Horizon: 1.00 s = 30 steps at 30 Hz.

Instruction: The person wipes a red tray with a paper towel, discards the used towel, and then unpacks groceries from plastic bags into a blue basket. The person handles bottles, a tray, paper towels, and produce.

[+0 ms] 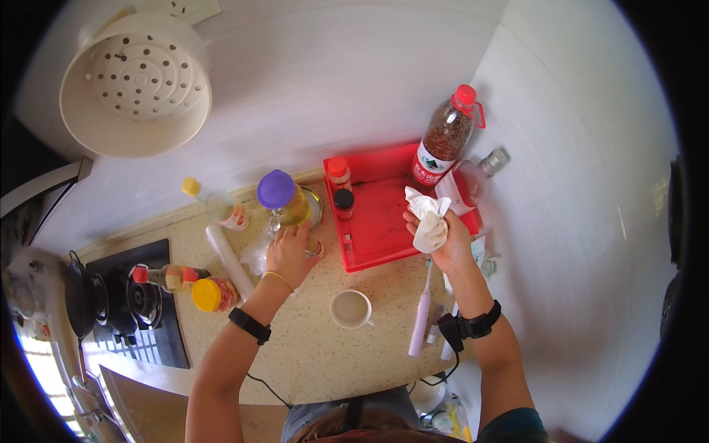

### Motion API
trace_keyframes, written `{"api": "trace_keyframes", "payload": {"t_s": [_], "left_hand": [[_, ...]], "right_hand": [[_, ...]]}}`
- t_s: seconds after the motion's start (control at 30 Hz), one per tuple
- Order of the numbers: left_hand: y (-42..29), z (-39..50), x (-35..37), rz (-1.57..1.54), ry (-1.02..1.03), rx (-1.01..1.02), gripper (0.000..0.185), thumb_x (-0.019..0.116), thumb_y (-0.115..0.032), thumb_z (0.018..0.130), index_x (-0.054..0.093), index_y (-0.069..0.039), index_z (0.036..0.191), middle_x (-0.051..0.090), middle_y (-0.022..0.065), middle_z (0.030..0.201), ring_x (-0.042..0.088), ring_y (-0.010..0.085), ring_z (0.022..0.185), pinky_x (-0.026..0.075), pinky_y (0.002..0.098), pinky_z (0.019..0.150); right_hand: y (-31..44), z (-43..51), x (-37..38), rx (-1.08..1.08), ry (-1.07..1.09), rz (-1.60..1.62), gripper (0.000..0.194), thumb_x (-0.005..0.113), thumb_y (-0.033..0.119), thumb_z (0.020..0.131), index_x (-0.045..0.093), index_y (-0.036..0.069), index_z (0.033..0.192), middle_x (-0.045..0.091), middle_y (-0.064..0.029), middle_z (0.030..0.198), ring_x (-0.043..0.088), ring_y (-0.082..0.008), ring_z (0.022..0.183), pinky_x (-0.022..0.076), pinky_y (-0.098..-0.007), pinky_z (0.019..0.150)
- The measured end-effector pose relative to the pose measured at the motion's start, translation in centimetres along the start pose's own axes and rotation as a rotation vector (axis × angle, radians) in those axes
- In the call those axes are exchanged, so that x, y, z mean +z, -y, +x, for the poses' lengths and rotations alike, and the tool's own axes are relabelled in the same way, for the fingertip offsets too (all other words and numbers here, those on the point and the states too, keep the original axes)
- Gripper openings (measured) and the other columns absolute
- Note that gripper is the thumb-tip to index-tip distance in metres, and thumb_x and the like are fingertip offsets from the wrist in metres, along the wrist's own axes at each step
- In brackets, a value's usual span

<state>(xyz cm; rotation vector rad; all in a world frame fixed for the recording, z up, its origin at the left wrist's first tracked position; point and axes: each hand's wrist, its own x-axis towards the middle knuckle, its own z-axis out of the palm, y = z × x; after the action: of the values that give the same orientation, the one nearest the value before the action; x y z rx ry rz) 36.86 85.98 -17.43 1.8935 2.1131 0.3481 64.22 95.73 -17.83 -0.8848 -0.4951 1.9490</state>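
My left hand (288, 255) is closed around a small glass jar (314, 247) that lies mostly hidden under the fingers, just in front of an oil jug with a purple lid (276, 189). A crumpled, stained paper tissue (430, 220) is held in my right hand (450, 243), over the right part of a red plastic tray (376, 260). Inside the tray's left side stand a red-capped spice bottle (339, 171) and a black-capped jar (343, 204). A white mug (351, 309) stands on the counter between my forearms.
A large red-capped bottle of dark granules (446, 135) stands at the tray's back right, beside a clear glass bottle (477, 180). Left are a yellow-lidded jar (210, 294), sauce bottle (174, 278), plastic roll (228, 260) and gas stove (141, 310). A pink electric toothbrush (421, 318) lies right of the mug.
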Motion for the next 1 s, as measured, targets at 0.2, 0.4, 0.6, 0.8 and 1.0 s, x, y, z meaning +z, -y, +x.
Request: {"api": "trace_keyframes", "payload": {"t_s": [0.2,0.4,0.6,0.8,1.0], "left_hand": [[-4.3,5.9,1.3,0.090,-0.167,0.084,0.053,0.073,-0.027,0.067,0.054,-0.006,0.111,0.055,0.0131,0.107,0.047,0.0303,0.104,0.040,0.0395,0.089],[-4.6,9.4,4.0,0.194,-0.160,0.107,0.041,0.074,-0.022,0.063,0.059,-0.007,0.098,0.059,0.0092,0.097,0.047,0.0277,0.099,0.038,0.0381,0.088],[-3.2,6.7,-0.1,-0.669,-0.135,-0.080,0.028,0.072,-0.012,0.073,0.057,0.001,0.093,0.059,0.0072,0.089,0.060,0.0204,0.078,0.050,0.0325,0.067],[-5.5,3.4,-3.8,-1.355,0.045,-0.242,0.031,0.066,-0.004,0.080,0.048,0.005,0.103,0.056,0.0100,0.092,0.062,0.0156,0.075,0.052,0.0241,0.059],[-7.9,0.2,-4.2,-0.870,-0.131,0.011,0.039,0.070,0.001,0.074,0.047,0.000,0.106,0.056,0.0074,0.092,0.057,0.0114,0.082,0.049,0.0227,0.067]], "right_hand": [[0.1,2.6,0.1,-0.112,-0.154,-0.051,0.030,0.045,0.023,0.093,0.053,0.005,0.115,0.059,-0.0054,0.109,0.058,-0.0147,0.096,0.0466,-0.0288,0.082],[-1.4,5.4,-0.3,-0.147,-0.061,-0.198,0.026,0.052,0.017,0.091,0.055,0.004,0.114,0.061,-0.0035,0.103,0.059,-0.0123,0.089,0.0485,-0.0236,0.075],[-1.2,4.0,0.1,-0.179,-0.146,-0.015,0.027,0.050,0.018,0.092,0.054,0.001,0.112,0.062,-0.0087,0.099,0.062,-0.0153,0.083,0.0518,-0.0279,0.070],[-5.5,1.9,6.9,-0.887,-0.053,-0.603,0.023,0.050,0.023,0.093,0.057,0.004,0.105,0.058,-0.0021,0.081,0.057,-0.0162,0.066,0.0465,-0.0268,0.062],[-6.9,2.5,6.8,-0.151,-0.046,-0.333,0.025,0.043,0.023,0.095,0.057,0.002,0.093,0.060,-0.0078,0.086,0.060,-0.0175,0.075,0.0485,-0.0285,0.067]]}}
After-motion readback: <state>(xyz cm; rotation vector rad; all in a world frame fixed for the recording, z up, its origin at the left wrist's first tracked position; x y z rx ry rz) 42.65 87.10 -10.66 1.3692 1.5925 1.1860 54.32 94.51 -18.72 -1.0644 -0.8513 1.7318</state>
